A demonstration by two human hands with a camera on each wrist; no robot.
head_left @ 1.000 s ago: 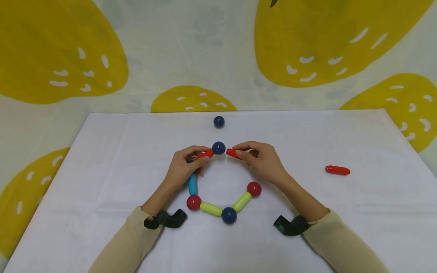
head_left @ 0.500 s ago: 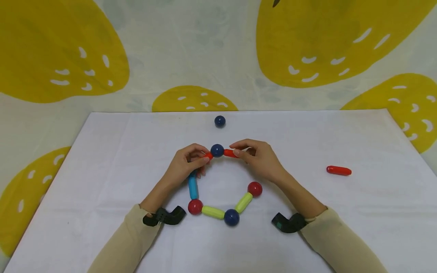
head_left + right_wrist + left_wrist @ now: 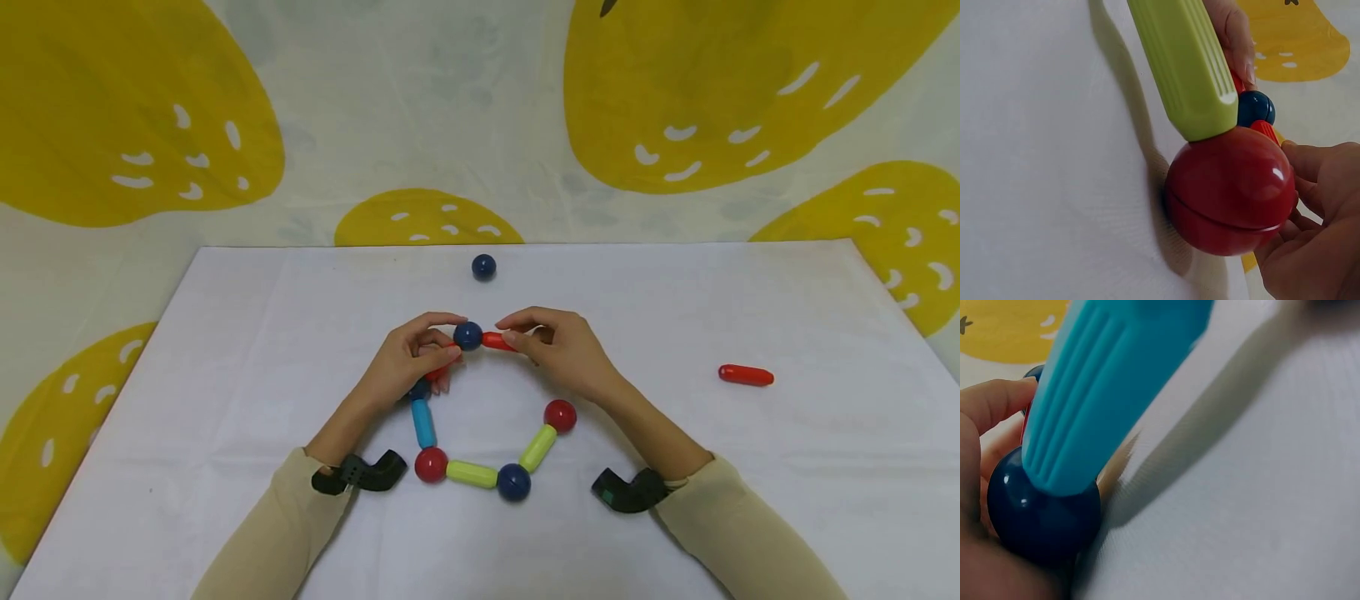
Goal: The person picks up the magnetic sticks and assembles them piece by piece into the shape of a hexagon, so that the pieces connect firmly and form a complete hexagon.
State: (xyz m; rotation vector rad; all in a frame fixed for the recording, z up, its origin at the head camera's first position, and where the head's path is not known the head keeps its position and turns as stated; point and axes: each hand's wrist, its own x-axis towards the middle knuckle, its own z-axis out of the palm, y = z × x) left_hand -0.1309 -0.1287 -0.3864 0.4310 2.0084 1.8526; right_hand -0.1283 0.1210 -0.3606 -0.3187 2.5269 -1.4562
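In the head view, my left hand (image 3: 408, 358) pinches a dark blue ball (image 3: 468, 336), index fingertip on its top and thumb at its lower left. A red stick, mostly hidden by those fingers, runs down to another blue ball (image 3: 417, 389). My right hand (image 3: 566, 346) pinches a second red stick (image 3: 498, 341) whose left end meets the held ball. Below the hands the chain goes on: a light blue stick (image 3: 423, 423), a red ball (image 3: 431, 465), a yellow-green stick (image 3: 472, 474), a blue ball (image 3: 513, 482), another yellow-green stick (image 3: 537, 448) and a red ball (image 3: 560, 416).
A loose blue ball (image 3: 483, 267) lies near the far edge of the white-covered table (image 3: 262, 333). One more red stick (image 3: 746, 375) lies off to the right. Behind the table hangs a cloth (image 3: 420, 108) with yellow shapes.
The right hand's red stick came left and met the blue ball, closing the gap. The left fingers shifted from the red stick onto the ball. The chain slid slightly towards me.
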